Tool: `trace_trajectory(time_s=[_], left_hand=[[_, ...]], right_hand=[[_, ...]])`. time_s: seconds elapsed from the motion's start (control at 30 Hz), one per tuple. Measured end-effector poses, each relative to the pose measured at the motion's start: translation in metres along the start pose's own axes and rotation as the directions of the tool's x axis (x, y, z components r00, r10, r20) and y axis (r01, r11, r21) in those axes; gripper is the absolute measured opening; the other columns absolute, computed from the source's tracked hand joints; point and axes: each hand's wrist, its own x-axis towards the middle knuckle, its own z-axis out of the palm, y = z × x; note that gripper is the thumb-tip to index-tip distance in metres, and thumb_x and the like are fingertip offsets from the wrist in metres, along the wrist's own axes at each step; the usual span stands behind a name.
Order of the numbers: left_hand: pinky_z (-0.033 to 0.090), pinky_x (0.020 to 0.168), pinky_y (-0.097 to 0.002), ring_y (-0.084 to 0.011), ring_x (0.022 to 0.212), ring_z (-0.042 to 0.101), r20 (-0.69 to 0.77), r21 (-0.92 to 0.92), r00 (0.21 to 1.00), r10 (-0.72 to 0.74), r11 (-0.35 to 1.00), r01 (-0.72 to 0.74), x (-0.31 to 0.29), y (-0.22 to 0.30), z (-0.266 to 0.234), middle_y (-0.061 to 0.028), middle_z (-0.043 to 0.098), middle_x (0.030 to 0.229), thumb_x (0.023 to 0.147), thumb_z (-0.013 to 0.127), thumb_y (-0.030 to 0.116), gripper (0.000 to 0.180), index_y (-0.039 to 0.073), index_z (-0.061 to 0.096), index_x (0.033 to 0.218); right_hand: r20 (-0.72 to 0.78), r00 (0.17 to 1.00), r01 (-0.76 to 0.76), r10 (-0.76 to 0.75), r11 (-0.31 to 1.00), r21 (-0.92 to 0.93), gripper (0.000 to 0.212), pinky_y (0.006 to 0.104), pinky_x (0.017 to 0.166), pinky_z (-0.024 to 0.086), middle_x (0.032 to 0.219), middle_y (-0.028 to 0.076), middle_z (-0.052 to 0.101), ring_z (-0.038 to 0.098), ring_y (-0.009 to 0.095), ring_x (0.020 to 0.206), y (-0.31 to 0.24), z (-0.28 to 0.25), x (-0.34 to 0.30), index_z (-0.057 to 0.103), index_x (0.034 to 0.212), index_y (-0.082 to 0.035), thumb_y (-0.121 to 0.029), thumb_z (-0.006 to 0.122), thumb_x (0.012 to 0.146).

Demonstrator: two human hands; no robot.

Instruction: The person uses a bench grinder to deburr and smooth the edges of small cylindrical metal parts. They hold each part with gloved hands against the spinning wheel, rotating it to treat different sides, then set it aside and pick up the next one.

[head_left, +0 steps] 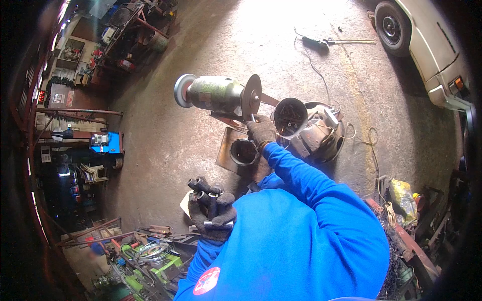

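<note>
My gloved left hand [215, 228] is closed around several short dark metal tubes [202, 186], held near my body with their open ends showing. My gloved right hand [262, 131] reaches forward to the thin disc [250, 96] on the right end of a green bench grinder [216, 93]. Between its fingers is a short shiny metal piece [252, 118], right at the disc's lower edge; the glove hides most of it. A pale thick wheel [184, 90] sits on the grinder's left end.
Beside my right hand stands a round can [275, 119] with small metal pieces inside. Below is a dark open-topped container [233, 153]. A corded tool [315, 43] lies on the floor ahead. A parked vehicle [432, 55] stands at right, scrap metal and machinery at lower left.
</note>
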Motion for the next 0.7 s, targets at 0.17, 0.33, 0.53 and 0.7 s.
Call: trace_trajectory(time_s=[0.17, 0.33, 0.53, 0.7], left_hand=[[0.063, 0.056, -0.0228, -0.0277, 0.116, 0.070, -0.028, 0.033, 1.000, 0.008, 0.999, -0.007, -0.001, 0.002, -0.002, -0.0199, 0.068, 0.140, 0.112, 0.063, 0.033, 0.044, 0.020, 0.065, 0.154], [0.063, 0.055, -0.0237, -0.0283, 0.118, 0.069, -0.011, 0.001, 1.000, -0.014, 1.000, 0.014, -0.003, 0.004, -0.008, -0.0199, 0.068, 0.140, 0.112, 0.062, 0.035, 0.044, 0.020, 0.066, 0.153], [0.063, 0.057, -0.0236, -0.0284, 0.122, 0.067, -0.006, 0.016, 1.000, 0.005, 1.000, -0.005, -0.002, 0.000, -0.007, -0.0202, 0.066, 0.142, 0.113, 0.060, 0.035, 0.046, 0.020, 0.064, 0.156], [0.059, 0.055, -0.0256, -0.0327, 0.120, 0.065, -0.076, -0.049, 0.997, 0.004, 0.999, -0.008, -0.007, 0.001, -0.013, -0.0220, 0.072, 0.142, 0.111, 0.062, 0.047, 0.049, 0.025, 0.066, 0.155]], right_hand=[[-0.037, 0.994, 0.090, -0.098, 0.979, -0.182, 0.055, 0.0419, 0.103, 0.060, 0.127, 0.022, 0.081, 0.079, 0.031, 0.114, 0.020, 0.002, 0.012, 0.074, 0.142, 0.000, -0.023, 0.075, 0.093], [-0.018, 0.985, 0.167, -0.172, 0.972, -0.165, 0.053, 0.0399, 0.102, 0.055, 0.127, 0.021, 0.079, 0.072, 0.029, 0.116, 0.049, 0.004, 0.031, 0.074, 0.144, -0.002, -0.022, 0.076, 0.095], [-0.074, 0.996, 0.070, -0.059, 0.984, 0.161, 0.037, 0.0338, 0.062, 0.061, 0.089, 0.014, 0.077, 0.075, 0.020, 0.071, 0.044, -0.010, 0.029, 0.075, 0.134, -0.004, -0.002, 0.067, 0.098], [-0.046, 0.999, 0.005, 0.014, 0.921, 0.389, 0.036, 0.0325, 0.062, 0.062, 0.087, 0.013, 0.075, 0.072, 0.019, 0.067, 0.039, -0.020, 0.039, 0.075, 0.128, -0.002, 0.003, 0.064, 0.094]])
